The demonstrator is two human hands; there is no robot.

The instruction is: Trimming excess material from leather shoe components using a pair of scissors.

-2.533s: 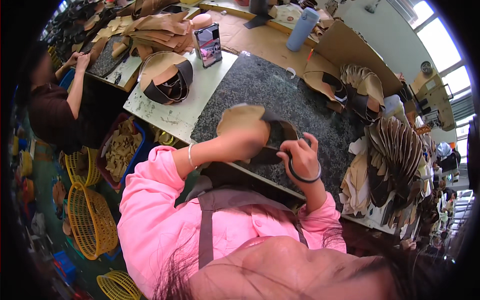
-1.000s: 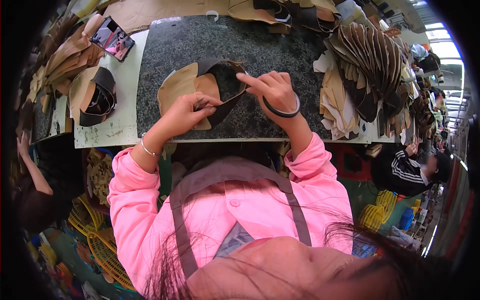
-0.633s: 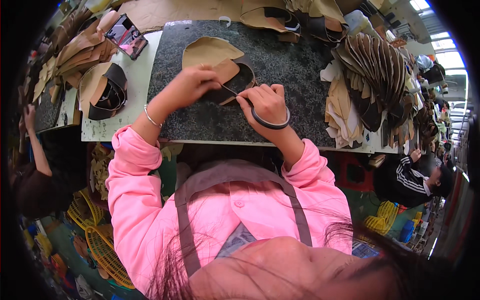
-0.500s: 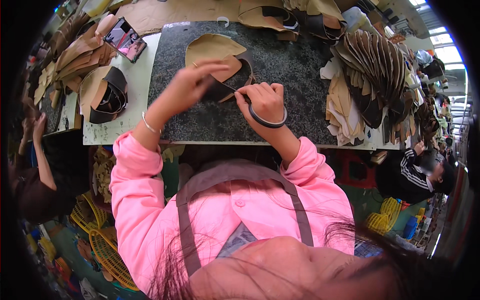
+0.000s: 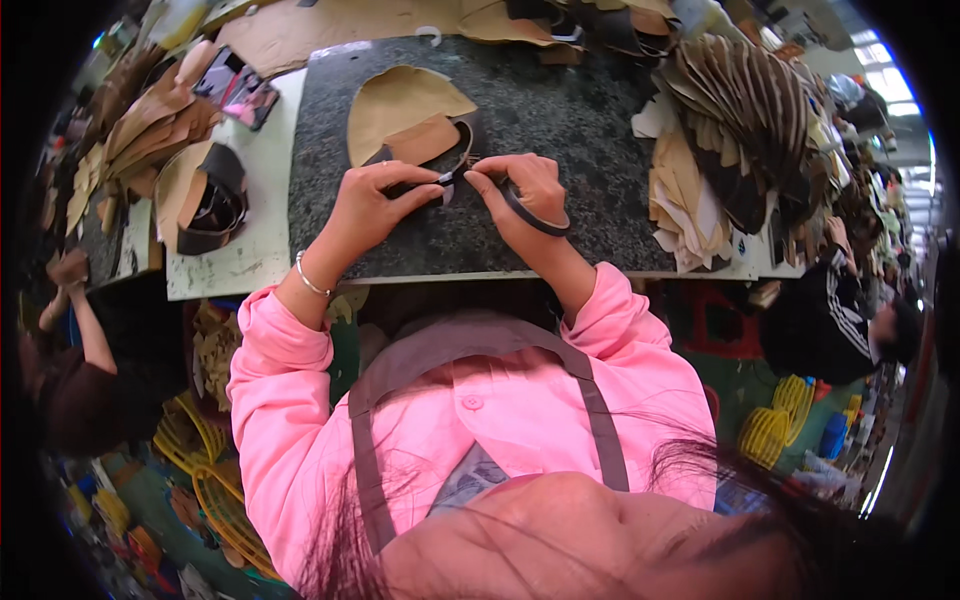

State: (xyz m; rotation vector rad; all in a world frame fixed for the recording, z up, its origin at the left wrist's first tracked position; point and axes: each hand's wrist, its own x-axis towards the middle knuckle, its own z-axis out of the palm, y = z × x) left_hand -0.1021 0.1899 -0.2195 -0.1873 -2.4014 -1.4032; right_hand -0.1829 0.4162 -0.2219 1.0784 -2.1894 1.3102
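A leather shoe-upper piece (image 5: 405, 105) lies on the dark speckled board (image 5: 590, 130), tan on its broad curved part with a dark curled strip along its right side. My left hand (image 5: 365, 205) pinches the near end of that dark strip, where a small pale bit shows at the fingertips. Just to its right, my right hand (image 5: 528, 190) has thumb and forefinger brought together beside the strip's end. Whatever those right fingertips hold is too small to make out. A narrow gap separates the two hands.
Another curled upper piece (image 5: 200, 200) sits at the left on the white table edge, below a phone (image 5: 238, 88). Stacked dark leather pieces (image 5: 735, 110) and pale pieces (image 5: 685, 200) crowd the right. More uppers (image 5: 530, 28) lie at the back. Co-workers sit on both sides.
My left hand has come down from above the upper piece and now pinches the strip beside my right hand. The upper piece has shifted slightly left in the picture.
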